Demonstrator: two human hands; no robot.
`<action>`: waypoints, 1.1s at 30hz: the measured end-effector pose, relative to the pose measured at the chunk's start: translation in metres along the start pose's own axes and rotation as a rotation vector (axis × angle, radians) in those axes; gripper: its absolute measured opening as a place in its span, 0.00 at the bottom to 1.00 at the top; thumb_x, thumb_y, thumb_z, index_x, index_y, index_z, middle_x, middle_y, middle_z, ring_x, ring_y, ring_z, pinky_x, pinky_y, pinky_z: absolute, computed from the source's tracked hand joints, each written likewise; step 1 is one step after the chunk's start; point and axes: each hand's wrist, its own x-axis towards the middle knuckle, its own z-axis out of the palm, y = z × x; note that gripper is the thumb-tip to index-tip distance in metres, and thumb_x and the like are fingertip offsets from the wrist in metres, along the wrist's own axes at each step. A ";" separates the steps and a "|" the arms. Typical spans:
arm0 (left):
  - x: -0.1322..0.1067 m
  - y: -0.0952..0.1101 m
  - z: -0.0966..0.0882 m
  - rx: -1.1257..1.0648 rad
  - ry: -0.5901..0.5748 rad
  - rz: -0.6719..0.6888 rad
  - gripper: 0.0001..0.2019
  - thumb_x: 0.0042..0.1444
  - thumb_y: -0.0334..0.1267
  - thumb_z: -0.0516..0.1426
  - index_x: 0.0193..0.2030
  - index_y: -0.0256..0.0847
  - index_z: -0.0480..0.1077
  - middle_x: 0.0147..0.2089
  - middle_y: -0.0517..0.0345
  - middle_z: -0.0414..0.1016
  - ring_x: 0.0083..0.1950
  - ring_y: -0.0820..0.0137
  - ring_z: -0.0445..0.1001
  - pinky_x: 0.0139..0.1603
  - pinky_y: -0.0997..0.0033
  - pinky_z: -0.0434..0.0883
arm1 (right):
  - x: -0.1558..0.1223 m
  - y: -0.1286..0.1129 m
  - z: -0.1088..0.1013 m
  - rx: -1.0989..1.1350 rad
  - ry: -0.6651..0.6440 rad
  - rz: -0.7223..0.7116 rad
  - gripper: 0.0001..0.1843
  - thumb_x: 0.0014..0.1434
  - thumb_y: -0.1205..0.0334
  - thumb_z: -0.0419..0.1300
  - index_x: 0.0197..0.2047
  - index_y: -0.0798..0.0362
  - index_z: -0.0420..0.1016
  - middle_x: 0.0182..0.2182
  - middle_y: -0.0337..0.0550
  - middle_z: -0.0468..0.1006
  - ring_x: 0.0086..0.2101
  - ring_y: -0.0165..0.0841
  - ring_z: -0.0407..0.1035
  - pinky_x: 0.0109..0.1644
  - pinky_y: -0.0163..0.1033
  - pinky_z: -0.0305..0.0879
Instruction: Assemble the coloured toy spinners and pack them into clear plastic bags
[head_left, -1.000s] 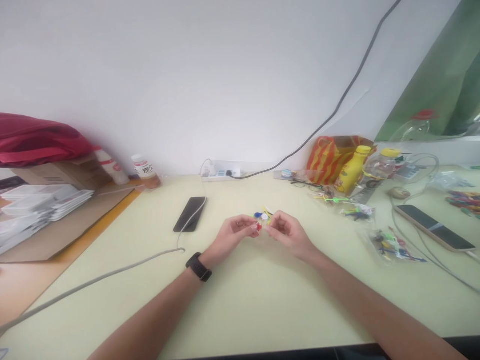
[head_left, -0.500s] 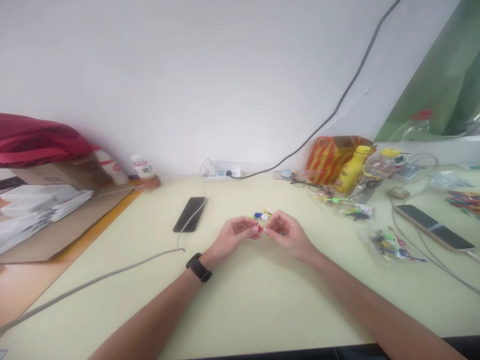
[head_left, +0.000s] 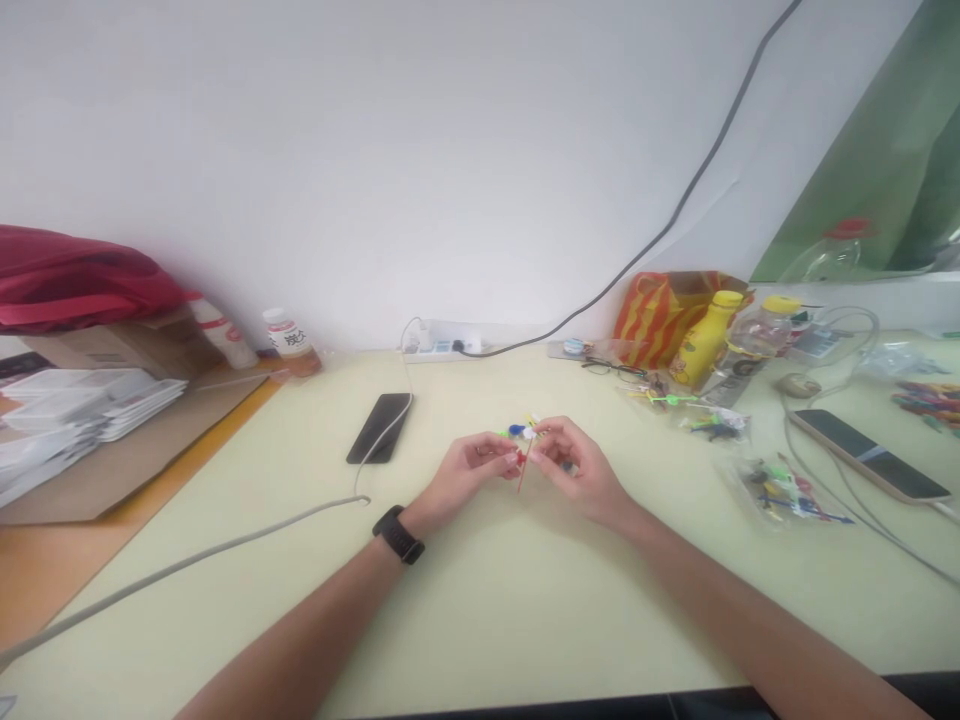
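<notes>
My left hand (head_left: 469, 470) and my right hand (head_left: 576, 462) meet at the middle of the pale yellow table (head_left: 480, 610). Both are curled in a pinch around a small red plastic piece with a thin red stick (head_left: 523, 466) that hangs down between the fingertips. Just behind the fingers lie small loose pieces, blue, white, yellow and green (head_left: 523, 429). A black watch (head_left: 397, 534) sits on my left wrist.
A black phone (head_left: 379, 427) on a white cable lies left of the hands; a grey cable (head_left: 180, 566) runs to the left edge. Clear bags of coloured parts (head_left: 780, 490), a second phone (head_left: 870, 456), a yellow bottle (head_left: 705, 340) and glasses (head_left: 615, 369) stand right. Stacked white trays (head_left: 67, 410) are far left.
A thin red stick now shows hanging between the fingertips; earlier only the small red piece showed. My right hand has closed in slightly toward my left. Arms stay put.
</notes>
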 end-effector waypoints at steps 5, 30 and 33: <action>0.000 0.002 0.000 0.002 0.021 -0.006 0.13 0.60 0.44 0.66 0.45 0.37 0.78 0.41 0.50 0.80 0.42 0.66 0.78 0.49 0.64 0.75 | 0.000 -0.001 -0.003 -0.045 0.031 0.015 0.17 0.68 0.47 0.57 0.53 0.48 0.71 0.32 0.38 0.74 0.27 0.31 0.64 0.32 0.38 0.61; 0.001 0.000 0.000 0.004 -0.028 0.001 0.12 0.60 0.43 0.66 0.46 0.37 0.78 0.42 0.50 0.80 0.41 0.66 0.79 0.49 0.62 0.75 | 0.003 -0.001 -0.002 0.095 -0.102 0.076 0.13 0.62 0.52 0.66 0.38 0.50 0.69 0.35 0.40 0.78 0.35 0.35 0.74 0.40 0.40 0.68; 0.001 0.000 0.000 0.013 -0.025 0.003 0.12 0.60 0.43 0.66 0.46 0.37 0.78 0.42 0.50 0.80 0.42 0.66 0.79 0.50 0.62 0.75 | 0.003 -0.001 -0.002 0.102 -0.101 0.086 0.13 0.63 0.52 0.66 0.40 0.49 0.69 0.36 0.41 0.79 0.37 0.36 0.76 0.41 0.41 0.68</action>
